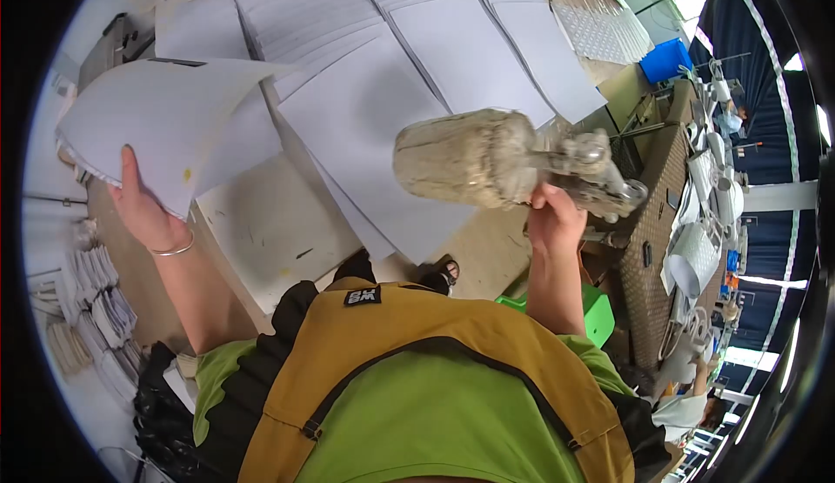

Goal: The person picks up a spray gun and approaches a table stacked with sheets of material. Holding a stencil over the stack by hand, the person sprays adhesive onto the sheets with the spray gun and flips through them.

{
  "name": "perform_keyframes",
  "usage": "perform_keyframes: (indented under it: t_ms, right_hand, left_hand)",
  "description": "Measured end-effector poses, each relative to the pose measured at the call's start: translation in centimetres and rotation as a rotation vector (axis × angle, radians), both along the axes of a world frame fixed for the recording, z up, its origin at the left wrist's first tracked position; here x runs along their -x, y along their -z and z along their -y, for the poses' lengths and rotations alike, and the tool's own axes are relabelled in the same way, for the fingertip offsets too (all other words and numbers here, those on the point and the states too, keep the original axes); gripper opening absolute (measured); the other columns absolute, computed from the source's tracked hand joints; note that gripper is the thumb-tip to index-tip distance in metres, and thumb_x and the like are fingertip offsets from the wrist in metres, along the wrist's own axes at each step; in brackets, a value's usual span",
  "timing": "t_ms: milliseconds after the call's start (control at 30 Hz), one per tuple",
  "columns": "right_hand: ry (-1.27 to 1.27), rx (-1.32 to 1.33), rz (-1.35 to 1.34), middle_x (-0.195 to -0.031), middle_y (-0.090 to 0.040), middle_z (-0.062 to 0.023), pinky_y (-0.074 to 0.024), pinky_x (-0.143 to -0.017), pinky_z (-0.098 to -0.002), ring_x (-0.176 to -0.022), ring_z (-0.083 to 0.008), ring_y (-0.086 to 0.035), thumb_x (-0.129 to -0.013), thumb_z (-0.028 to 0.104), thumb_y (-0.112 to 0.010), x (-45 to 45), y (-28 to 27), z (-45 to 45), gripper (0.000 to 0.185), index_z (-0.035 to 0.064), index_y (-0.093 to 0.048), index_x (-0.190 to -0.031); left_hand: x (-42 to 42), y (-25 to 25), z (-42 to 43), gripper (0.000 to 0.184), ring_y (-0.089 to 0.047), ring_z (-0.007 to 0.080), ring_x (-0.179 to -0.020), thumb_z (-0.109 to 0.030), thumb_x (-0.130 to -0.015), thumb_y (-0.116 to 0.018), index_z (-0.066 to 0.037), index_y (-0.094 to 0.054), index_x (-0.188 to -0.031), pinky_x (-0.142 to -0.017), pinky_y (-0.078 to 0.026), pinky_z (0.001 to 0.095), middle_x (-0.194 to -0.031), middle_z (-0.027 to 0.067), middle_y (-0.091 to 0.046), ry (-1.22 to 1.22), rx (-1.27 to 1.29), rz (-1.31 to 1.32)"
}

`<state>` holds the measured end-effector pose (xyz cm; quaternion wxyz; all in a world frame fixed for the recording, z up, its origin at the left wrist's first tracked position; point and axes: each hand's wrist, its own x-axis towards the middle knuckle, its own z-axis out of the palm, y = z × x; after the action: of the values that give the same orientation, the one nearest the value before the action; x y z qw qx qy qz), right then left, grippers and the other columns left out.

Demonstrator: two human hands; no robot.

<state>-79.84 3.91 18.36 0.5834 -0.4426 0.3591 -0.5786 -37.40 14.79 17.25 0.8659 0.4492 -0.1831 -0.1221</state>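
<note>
My left hand grips the near edge of a bundle of white sheets, lifted and bending at the left of the worktable. The thumb lies on top and the other fingers are hidden underneath. In my right hand is a wide, crusted brush with a lumpy handle, its broad head pointing left. The brush hangs above overlapping white sheets spread over the table; whether it touches them I cannot tell.
A bare board lies at the table's near left. A green bin stands by my right forearm. Paper stacks fill the left side. Rolled white pieces cover a brown table at right, where another person is. A blue container stands beyond.
</note>
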Motion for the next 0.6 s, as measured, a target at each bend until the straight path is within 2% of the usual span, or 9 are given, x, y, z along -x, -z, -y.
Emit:
perform_keyframes:
  t_ms: [133, 333, 467, 600]
  right_hand:
    - [0.115, 0.072, 0.031, -0.064, -0.05, -0.006, -0.0435, -0.061, -0.0315, -0.058, -0.0163, -0.047, -0.077, 0.003, -0.058, 6.0, -0.1, 1.1, 0.009, -0.0008, -0.055, -0.085]
    - [0.178, 0.115, 0.002, -0.063, -0.049, -0.0052, -0.0432, -0.062, -0.0314, -0.058, -0.0157, -0.046, -0.078, 0.004, -0.058, 17.0, -1.4, 1.7, 0.006, 0.0011, -0.053, -0.08]
    - [0.232, 0.064, -0.003, -0.062, -0.048, -0.005, -0.043, -0.062, -0.0314, -0.058, -0.0156, -0.046, -0.079, 0.004, -0.058, 25.7, -0.2, 0.9, 0.005, 0.0013, -0.053, -0.08]
    - [0.276, 0.02, 0.015, -0.062, -0.048, -0.0052, -0.0431, -0.06, -0.0314, -0.057, -0.0157, -0.046, -0.079, 0.003, -0.058, 32.4, 1.4, 0.8, 0.007, 0.0017, -0.051, -0.079]
  left_hand:
    - [2.2, -1.4, -1.0, 0.032, -0.056, 0.0219, -0.099, -0.009, -0.087, -0.056, 0.006, -0.051, -0.114, -0.086, -0.046, 0.0338, -0.113, 0.0121, -0.056, -0.056, 0.053, -0.017]
    - [14.0, -4.5, 0.3, 0.03, -0.058, 0.0225, -0.095, -0.009, -0.087, -0.056, 0.006, -0.052, -0.113, -0.084, -0.048, 0.0338, -0.111, 0.0137, -0.058, -0.126, 0.089, 0.036]
    - [22.7, -4.5, 3.2, 0.029, -0.059, 0.0224, -0.094, -0.009, -0.087, -0.056, 0.006, -0.053, -0.111, -0.083, -0.049, 0.0337, -0.108, 0.0136, -0.059, 0.023, 0.172, 0.107]
    - [29.7, -5.6, 9.2, 0.029, -0.058, 0.0219, -0.095, -0.008, -0.088, -0.055, 0.005, -0.052, -0.113, -0.084, -0.049, 0.0339, -0.108, 0.0134, -0.059, 0.117, 0.153, -0.002]
